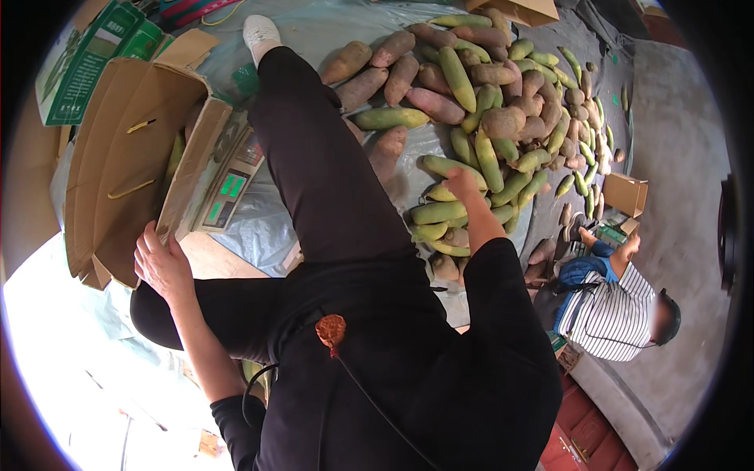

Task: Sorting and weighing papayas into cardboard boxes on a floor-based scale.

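My left hand (163, 265) grips the near edge of an open cardboard box (118, 157), its fingers bent over the flap. Inside the box a bit of a green radish (175, 153) shows; the box wall hides the rest. Out to the right, my right hand (463, 185) is closed on the end of a long green radish (441, 165) in the heap; its fingertips are partly hidden. Around it lie several more green radishes (440, 213) and thick brownish-pink root vegetables (436, 104).
Against the box stands a scale with lit green displays (228, 186). Plastic sheeting (259, 228) covers the ground. A green printed carton (86, 67) is at far left. At right, a person in a striped shirt (605, 310) sits near a small cardboard box (625, 194).
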`<state>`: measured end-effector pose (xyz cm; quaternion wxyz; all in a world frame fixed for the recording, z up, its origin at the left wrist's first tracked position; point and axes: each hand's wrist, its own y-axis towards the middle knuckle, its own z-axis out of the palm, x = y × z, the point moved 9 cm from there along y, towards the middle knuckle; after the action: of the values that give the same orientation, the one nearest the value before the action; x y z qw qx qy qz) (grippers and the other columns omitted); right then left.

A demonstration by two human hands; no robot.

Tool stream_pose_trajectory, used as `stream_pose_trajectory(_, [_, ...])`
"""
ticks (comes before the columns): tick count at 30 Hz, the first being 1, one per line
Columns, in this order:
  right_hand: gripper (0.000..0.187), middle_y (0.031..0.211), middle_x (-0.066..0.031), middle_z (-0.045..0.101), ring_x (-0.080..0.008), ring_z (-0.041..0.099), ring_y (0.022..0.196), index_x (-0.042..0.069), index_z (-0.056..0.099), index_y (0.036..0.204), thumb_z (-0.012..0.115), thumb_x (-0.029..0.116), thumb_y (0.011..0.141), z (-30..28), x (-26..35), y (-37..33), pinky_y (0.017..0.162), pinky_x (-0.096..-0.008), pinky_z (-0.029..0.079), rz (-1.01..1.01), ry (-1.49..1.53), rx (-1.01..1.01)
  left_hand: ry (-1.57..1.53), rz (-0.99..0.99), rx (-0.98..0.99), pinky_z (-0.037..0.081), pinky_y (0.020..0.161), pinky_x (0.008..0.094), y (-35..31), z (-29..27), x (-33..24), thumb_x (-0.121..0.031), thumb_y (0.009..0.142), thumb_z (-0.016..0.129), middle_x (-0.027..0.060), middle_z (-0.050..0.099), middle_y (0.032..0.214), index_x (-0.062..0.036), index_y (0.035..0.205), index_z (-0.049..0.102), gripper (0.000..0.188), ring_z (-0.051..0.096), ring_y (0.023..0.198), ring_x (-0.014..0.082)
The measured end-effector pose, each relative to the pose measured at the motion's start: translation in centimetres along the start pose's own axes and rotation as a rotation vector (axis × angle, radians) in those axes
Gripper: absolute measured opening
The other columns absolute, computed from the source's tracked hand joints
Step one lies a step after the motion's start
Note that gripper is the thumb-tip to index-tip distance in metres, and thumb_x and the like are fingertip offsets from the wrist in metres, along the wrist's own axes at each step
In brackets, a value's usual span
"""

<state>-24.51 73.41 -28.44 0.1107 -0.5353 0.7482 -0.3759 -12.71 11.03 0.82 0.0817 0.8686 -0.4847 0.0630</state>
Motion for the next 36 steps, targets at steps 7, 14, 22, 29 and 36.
stream_pose_trajectory(7, [0.048, 0.089, -0.0161, 0.063, -0.0280, 0.062, 0.077, 0.006, 0.051, 0.122, 0.069, 0.011, 0.078, -0.4, -30.6, -2.4, 0.063, -0.0453, 0.048, 0.397, 0.302, -0.031, -0.240, 0.044, 0.045, 0.039, 0.087, 0.0466, 0.3, 5.5, -4.4, -0.020, 0.082, 0.062, 0.0091, 0.056, 0.109, -0.0118, 0.121, 0.049, 0.042, 0.052, 0.107, 0.0294])
stream_pose_trajectory(14, [0.042, 0.099, -0.0067, 0.058, -0.0201, 0.057, 0.077, 0.010, 0.053, 0.118, 0.067, 0.010, 0.078, 1.5, -16.2, -5.4, 0.061, -0.0409, 0.045, 0.670, 0.833, -0.270, -0.001, 0.025, -0.005, 0.040, 0.086, 0.0476, 0.3, 1.1, -0.5, -0.022, 0.082, 0.061, 0.0086, 0.054, 0.111, -0.0117, 0.122, 0.048, 0.044, 0.051, 0.108, 0.0298])
stream_pose_trajectory(22, [0.038, 0.106, -0.0001, 0.051, -0.0186, 0.049, 0.091, 0.012, 0.052, 0.115, 0.066, 0.021, 0.081, 0.1, -17.2, -1.3, 0.071, -0.0367, 0.043, 0.759, 1.596, -0.408, 0.018, -0.032, 0.030, 0.038, 0.088, 0.0478, 0.2, 2.0, 0.5, -0.020, 0.081, 0.061, 0.0103, 0.054, 0.111, -0.0110, 0.122, 0.047, 0.045, 0.051, 0.109, 0.0305])
stream_pose_trajectory(29, [0.035, 0.103, 0.0051, 0.047, -0.0156, 0.042, 0.088, 0.014, 0.048, 0.114, 0.059, 0.030, 0.085, 1.6, -16.7, -0.9, 0.075, -0.0310, 0.037, 0.778, 1.839, -0.417, 0.030, -0.047, 0.040, 0.038, 0.091, 0.0471, 0.5, 1.7, 0.3, -0.017, 0.079, 0.063, 0.0113, 0.054, 0.111, -0.0106, 0.123, 0.046, 0.047, 0.050, 0.109, 0.0310])
stream_pose_trajectory(36, [0.021, 0.083, 0.0094, 0.049, -0.0108, 0.044, 0.078, 0.016, 0.056, 0.094, 0.061, 0.035, 0.086, 2.5, -18.1, -0.9, 0.070, -0.0294, 0.039, 0.804, 1.808, -0.453, 0.026, -0.033, 0.020, 0.038, 0.090, 0.0472, 0.5, 1.6, 0.4, -0.018, 0.080, 0.062, 0.0113, 0.054, 0.111, -0.0108, 0.123, 0.046, 0.046, 0.051, 0.108, 0.0312])
